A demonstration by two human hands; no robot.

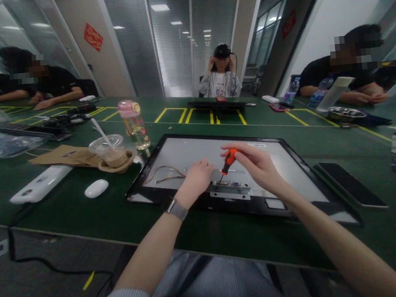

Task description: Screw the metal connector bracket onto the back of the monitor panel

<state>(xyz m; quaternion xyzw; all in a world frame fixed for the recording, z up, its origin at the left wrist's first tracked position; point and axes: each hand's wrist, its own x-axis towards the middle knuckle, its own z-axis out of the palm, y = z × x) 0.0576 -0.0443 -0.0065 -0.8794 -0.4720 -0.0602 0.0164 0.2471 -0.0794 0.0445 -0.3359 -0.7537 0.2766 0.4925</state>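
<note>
An open-backed monitor panel [198, 148] with a black frame and grey metal back lies flat in front of me. Near its close edge sits a metal bracket [232, 191] with connector ports. My right hand [259, 163] grips an orange and black screwdriver [229, 161], tilted, its tip down at the left part of the bracket. My left hand [199, 178] rests on the panel just left of the bracket, fingers together; whether they hold anything is hidden. Thin wires [165, 172] run across the panel to the left of that hand.
Left of the panel are a pink-lidded bottle [134, 126], an iced drink cup [109, 150] in a cardboard holder, a white oval case [97, 188] and a long white device [40, 183]. A black phone [350, 184] lies to the right. Several people sit around the green table [86, 220].
</note>
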